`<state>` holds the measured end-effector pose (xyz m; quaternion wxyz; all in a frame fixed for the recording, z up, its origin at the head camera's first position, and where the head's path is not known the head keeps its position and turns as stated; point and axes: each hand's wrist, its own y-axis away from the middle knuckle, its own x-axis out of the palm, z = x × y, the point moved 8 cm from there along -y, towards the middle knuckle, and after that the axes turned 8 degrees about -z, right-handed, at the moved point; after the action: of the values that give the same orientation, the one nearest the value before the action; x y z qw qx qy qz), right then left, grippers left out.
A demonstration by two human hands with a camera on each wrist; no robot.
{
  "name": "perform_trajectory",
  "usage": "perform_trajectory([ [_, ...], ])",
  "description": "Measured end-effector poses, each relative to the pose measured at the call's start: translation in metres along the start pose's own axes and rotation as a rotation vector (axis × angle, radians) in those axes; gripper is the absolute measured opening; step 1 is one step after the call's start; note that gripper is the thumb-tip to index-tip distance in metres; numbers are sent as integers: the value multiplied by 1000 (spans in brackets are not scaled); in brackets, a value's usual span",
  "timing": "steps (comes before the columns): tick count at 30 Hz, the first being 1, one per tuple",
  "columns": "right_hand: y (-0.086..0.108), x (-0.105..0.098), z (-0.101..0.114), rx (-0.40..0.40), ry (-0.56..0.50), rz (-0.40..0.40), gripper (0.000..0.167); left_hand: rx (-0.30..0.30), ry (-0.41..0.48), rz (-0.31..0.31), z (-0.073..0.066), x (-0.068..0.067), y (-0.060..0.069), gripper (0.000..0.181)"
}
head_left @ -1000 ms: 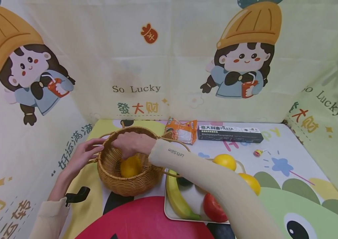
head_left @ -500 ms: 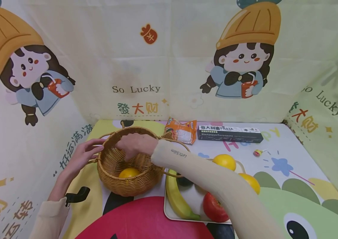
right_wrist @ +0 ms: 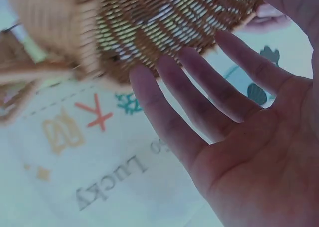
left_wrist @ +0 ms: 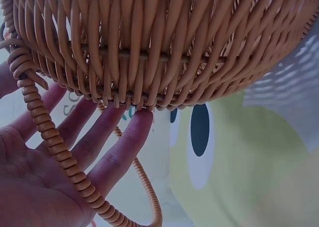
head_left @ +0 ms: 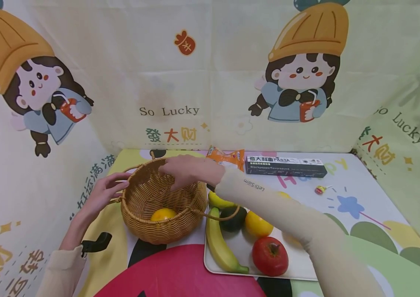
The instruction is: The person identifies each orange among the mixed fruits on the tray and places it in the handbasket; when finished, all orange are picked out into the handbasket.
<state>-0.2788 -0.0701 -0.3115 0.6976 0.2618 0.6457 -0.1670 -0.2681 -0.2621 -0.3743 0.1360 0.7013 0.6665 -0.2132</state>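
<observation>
Left of centre on the printed surface: one woven basket, upright, two loop handles, its rim round and wide. Contents visible: one yellow-orange fruit, lying low by the near wall.

Hands, two. Left hand: at the basket's left rim, fingers extended, tips apparently touching the wicker, no grip closed; the left handle crosses before its palm. Right hand: over the far right rim, fingers long and spread apart, holding nothing.

Beside the basket, right: one pale tray, bearing a banana, a dark green fruit, an orange, a red fruit; others part-hidden by the right sleeve. Behind: snack packet, pasta box. Further right: lollipop.

Hazards, as judged: right fingers catching the rim could tip the basket, since mere fingertip contact on the left would steady it poorly. The right handle, overhanging the tray, could snag a fruit being lifted. A low-passing sleeve could roll round fruit over the shallow tray edge.
</observation>
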Motion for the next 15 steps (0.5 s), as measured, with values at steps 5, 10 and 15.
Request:
perform_trajectory([
  [5, 34, 0, -22, 10, -85, -64, 50, 0, -10, -1, 1, 0, 1, 48],
  [10, 68, 3, -43, 33, -139, -112, 49, -2, -16, -3, 0, -1, 1, 48],
  [15, 100, 4, -58, 82, -183, -153, 53, 1, -8, -1, 0, 0, 1, 48],
])
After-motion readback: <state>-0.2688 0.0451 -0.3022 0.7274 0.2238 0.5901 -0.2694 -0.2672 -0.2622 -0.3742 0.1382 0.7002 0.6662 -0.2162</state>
